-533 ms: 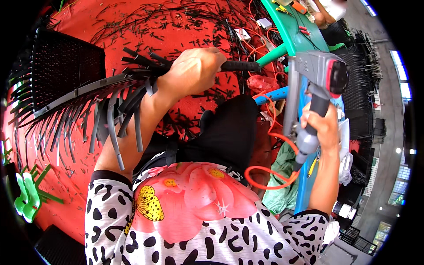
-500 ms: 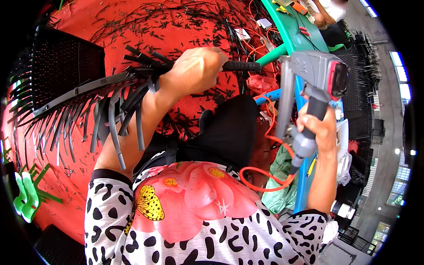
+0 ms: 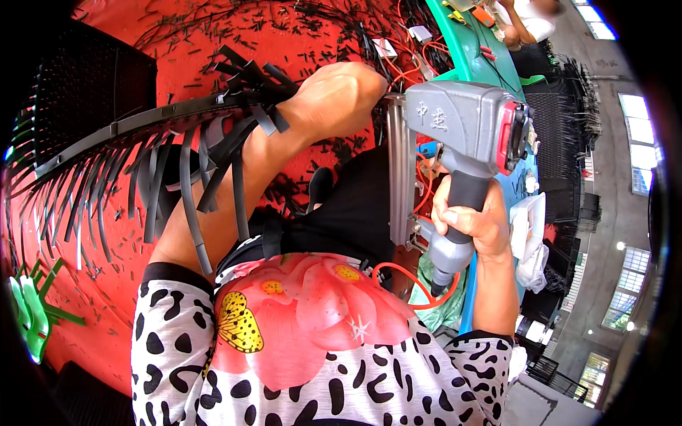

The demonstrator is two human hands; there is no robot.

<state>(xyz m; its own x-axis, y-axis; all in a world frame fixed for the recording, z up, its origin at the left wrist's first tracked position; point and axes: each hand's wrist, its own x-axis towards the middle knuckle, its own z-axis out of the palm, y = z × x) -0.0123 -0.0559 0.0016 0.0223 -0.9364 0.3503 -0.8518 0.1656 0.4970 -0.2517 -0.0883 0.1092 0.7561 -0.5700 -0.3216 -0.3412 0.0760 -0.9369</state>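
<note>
A black woven panel (image 3: 85, 85) on a curved frame (image 3: 142, 126) hangs at my left, many loose flat black strips (image 3: 188, 184) trailing from it across my left forearm. My left hand (image 3: 344, 99) is closed around the black-wrapped end of this work; the part inside the fist is hidden. My right hand (image 3: 472, 216) grips the dark handle of a grey air stapler (image 3: 455, 117). The stapler's nose is right beside my left fist; whether it touches the work I cannot tell. An orange air hose (image 3: 419, 305) curves below the stapler.
Black strip offcuts (image 3: 284, 32) litter the red floor covering (image 3: 206, 42). A green and blue table (image 3: 483, 57) with tools stands at the right, another person (image 3: 529, 21) beyond it. A green plastic chair (image 3: 32, 312) is at lower left. Black woven pieces (image 3: 554, 121) stand farther right.
The stapler in my right hand has moved left, close to my left fist. My left hand has shifted slightly right and up, keeping its grip. The wrapped end that stuck out is now hidden.
</note>
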